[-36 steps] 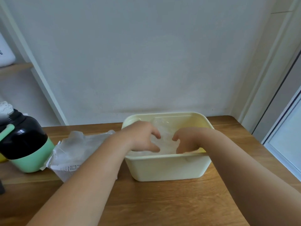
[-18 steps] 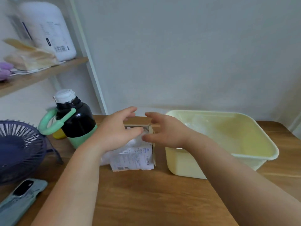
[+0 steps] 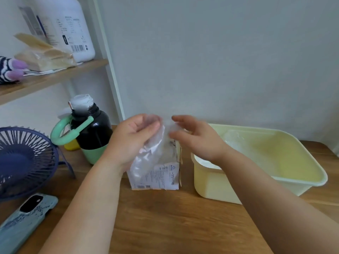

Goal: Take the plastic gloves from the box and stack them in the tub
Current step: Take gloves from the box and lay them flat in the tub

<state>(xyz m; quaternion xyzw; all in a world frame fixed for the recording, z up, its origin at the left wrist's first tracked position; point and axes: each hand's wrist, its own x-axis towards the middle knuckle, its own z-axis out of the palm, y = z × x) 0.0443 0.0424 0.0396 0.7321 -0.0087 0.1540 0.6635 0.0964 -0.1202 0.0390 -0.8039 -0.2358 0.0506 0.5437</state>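
Note:
A small printed glove box [image 3: 165, 177] stands on the wooden table, left of a pale yellow tub [image 3: 211, 182]. Clear gloves lie in the tub's far left part [image 3: 233, 142]. My left hand [image 3: 131, 140] pinches a clear plastic glove [image 3: 148, 156] that hangs down over the box top. My right hand [image 3: 196, 138] is just right of it, above the box; its fingers reach to the glove's upper edge. Motion blur hides whether they pinch it.
A black and green flask [image 3: 91, 132] stands left of the box, a navy fan [image 3: 23, 162] farther left, a phone [image 3: 25, 219] at the near left edge. A shelf [image 3: 45, 79] with a white jug hangs above. The wall is close behind.
Both hands left the tub and moved left to the box. My left hand has since pulled a clear glove up out of the box. The view swung left.

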